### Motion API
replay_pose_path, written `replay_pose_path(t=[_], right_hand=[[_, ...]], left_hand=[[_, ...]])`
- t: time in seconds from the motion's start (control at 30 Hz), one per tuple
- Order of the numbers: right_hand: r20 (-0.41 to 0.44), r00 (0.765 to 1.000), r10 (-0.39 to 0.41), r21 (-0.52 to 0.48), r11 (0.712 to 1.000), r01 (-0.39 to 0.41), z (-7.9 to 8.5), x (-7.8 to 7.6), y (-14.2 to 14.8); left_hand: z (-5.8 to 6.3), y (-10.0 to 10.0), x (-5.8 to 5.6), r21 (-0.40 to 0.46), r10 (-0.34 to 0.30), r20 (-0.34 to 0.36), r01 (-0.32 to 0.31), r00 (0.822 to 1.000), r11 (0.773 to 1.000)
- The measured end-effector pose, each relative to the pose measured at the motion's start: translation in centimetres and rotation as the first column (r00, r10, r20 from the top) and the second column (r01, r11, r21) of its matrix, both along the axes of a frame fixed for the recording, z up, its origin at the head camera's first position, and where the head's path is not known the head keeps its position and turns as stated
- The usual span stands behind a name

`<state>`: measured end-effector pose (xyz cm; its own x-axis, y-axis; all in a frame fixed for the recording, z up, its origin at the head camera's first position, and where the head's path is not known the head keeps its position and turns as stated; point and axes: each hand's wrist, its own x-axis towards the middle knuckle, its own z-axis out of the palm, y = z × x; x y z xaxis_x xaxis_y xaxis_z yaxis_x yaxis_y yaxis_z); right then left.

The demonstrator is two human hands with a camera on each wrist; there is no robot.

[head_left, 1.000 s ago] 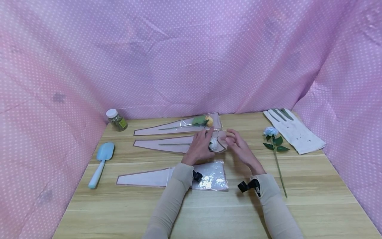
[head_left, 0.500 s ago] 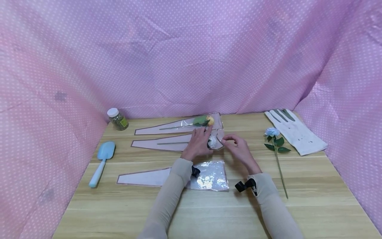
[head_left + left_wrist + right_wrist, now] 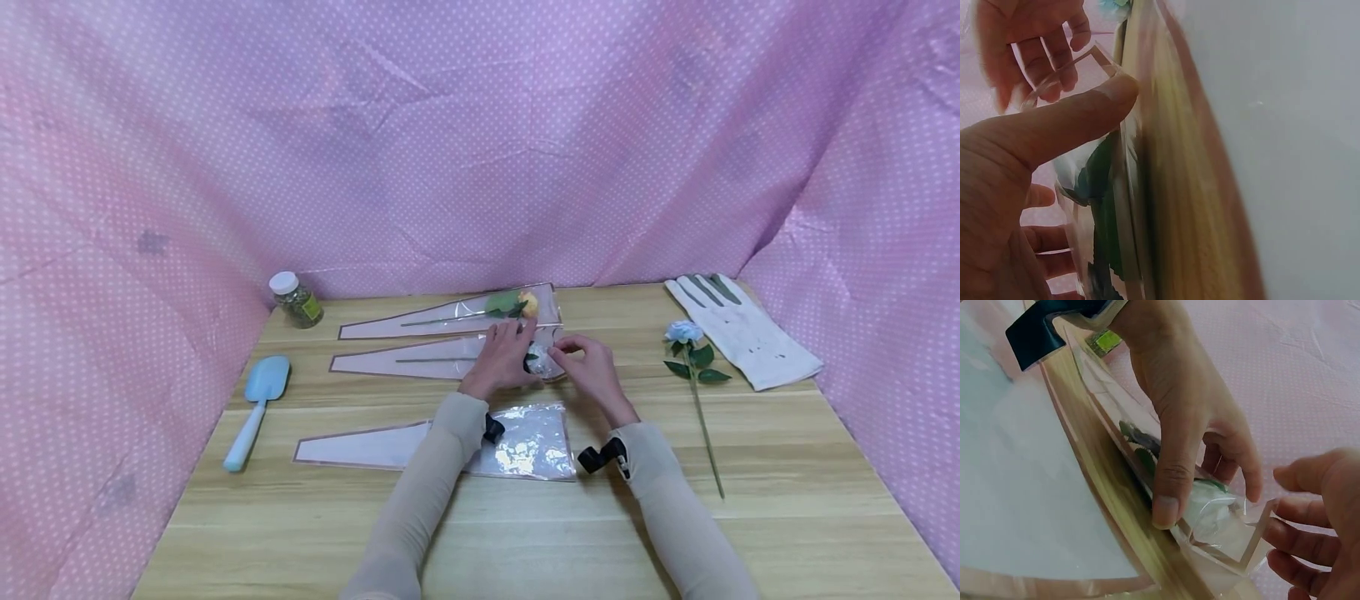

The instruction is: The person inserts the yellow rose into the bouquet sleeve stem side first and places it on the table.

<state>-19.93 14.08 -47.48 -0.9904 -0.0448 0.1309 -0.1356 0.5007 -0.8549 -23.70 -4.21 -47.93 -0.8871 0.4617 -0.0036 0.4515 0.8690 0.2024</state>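
Note:
A white artificial flower (image 3: 538, 358) lies inside a clear, pink-edged flower sleeve (image 3: 427, 352) in the middle of the table. Across its wide end, my left hand (image 3: 501, 358) grips the sleeve, thumb on the near edge and fingers at the far side. My right hand (image 3: 596, 371) pinches the rim of its mouth with thumb and fingertips, beside the bloom. In the right wrist view the mouth (image 3: 1254, 540) gapes, with the rim bent into a corner. Green leaves (image 3: 1107, 212) show through the film in the left wrist view.
Behind lies another sleeve (image 3: 390, 327) with a yellow flower (image 3: 528, 303). A flat sleeve (image 3: 528, 446) lies in front, partly under my left forearm. A blue flower (image 3: 684, 332) and white gloves (image 3: 750, 337) are at right; a blue trowel (image 3: 266, 379) and a jar (image 3: 300, 304) at left.
My right hand has closed from loosely spread fingers onto the sleeve's mouth and shifted slightly left. The rim has bent inward toward the white flower. My left hand stays nearly in place.

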Motion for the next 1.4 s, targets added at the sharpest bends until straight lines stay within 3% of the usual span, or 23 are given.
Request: replay_pose_path(t=[0.5, 0.77, 1.07, 1.4], right_hand=[[-0.024, 0.999, -0.036, 0.043, 0.998, 0.037, -0.9, -0.6, 0.2], [0.030, 0.998, -0.049, -0.034, 0.998, 0.050, -1.2, -0.6, 0.4], [0.165, 0.986, -0.036, -0.133, 0.989, 0.058, -1.6, -0.5, 0.9], [0.230, 0.972, -0.050, -0.231, 0.967, 0.104, -1.8, -0.5, 1.2]], left_hand=[[-0.4, -0.4, 0.1, 0.018, -0.029, 0.012, 0.029, 1.000, 0.999], [-0.2, -0.8, 0.7, 0.056, -0.028, 0.053, 0.025, 0.998, 0.998], [0.1, -1.0, 1.8, 0.050, -0.127, 0.199, 0.120, 0.972, 0.992], [0.1, -1.1, 2.0, 0.033, -0.105, 0.243, 0.100, 0.964, 0.994]])
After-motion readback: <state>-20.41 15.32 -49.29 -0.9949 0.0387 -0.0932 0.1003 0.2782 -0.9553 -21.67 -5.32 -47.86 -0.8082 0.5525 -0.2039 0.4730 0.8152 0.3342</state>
